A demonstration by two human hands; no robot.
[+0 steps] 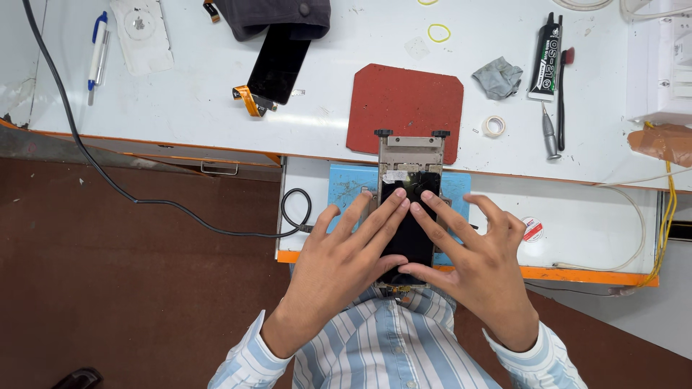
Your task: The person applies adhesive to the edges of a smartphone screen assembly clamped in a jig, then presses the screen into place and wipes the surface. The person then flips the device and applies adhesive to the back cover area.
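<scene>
Two white benches, then a red mat, then the metal jig cradling a black phone screen. Left hand and right hand both lie flat, fingers spread, pressing on the screen, gripping nothing.

Light blue shirt with white stripes, long sleeves apparently cuffed.

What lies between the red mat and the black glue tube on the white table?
A crumpled grey cloth lies between the red mat and the black glue tube, seen in the head view.
</scene>
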